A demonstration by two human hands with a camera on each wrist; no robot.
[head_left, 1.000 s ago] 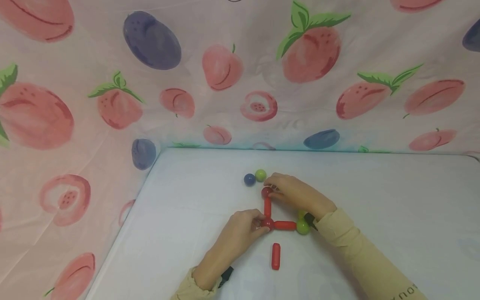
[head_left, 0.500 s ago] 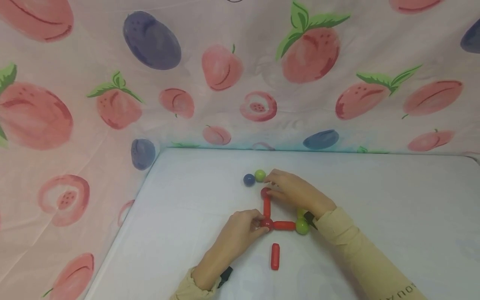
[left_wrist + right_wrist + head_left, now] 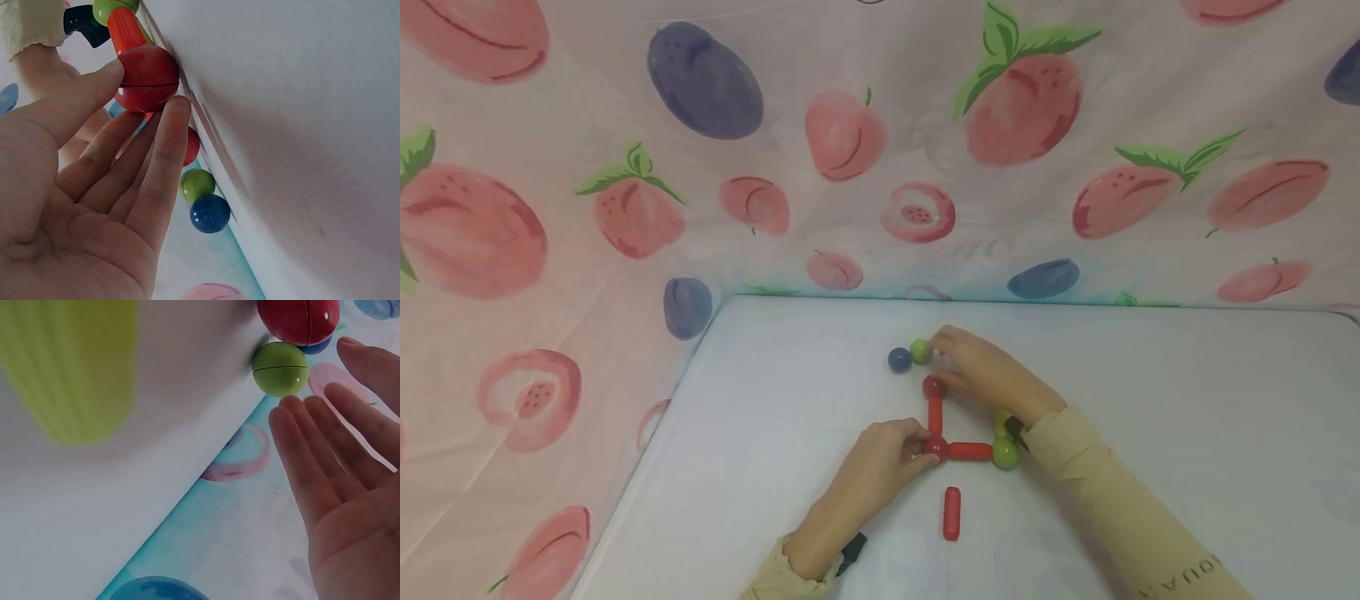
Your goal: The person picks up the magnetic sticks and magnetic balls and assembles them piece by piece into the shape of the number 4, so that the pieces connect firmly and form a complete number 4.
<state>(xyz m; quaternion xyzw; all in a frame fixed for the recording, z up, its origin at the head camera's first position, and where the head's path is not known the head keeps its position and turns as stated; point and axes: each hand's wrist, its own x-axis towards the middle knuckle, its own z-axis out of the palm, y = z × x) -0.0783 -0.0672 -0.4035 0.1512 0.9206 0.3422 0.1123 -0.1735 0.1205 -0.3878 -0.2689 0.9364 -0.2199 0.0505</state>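
Observation:
My left hand (image 3: 880, 462) pinches a glossy red ball (image 3: 148, 78) between thumb and fingers, at the corner of a ball-and-rod frame on the table. From that ball one red rod (image 3: 935, 414) runs back to a second red ball (image 3: 931, 387). Another red rod (image 3: 970, 452) leads right to a green ball (image 3: 1006, 454), where a yellow-green rod (image 3: 1000, 423) extends back, partly hidden under the right forearm. With fingers spread, my right hand (image 3: 988, 375) is over the far red ball, its fingertips close beside a loose green ball (image 3: 280, 370). Whether they touch it, I cannot tell.
A blue ball (image 3: 898, 360) lies against the loose green ball. Nearer the front, a separate red rod (image 3: 952, 512) rests on the white table (image 3: 760, 417). Fruit-patterned cloth (image 3: 850, 208) hangs behind and at the left.
The right hand has shifted slightly backward, away from the far red ball and closer to the loose green ball. The left hand stays at the corner ball.

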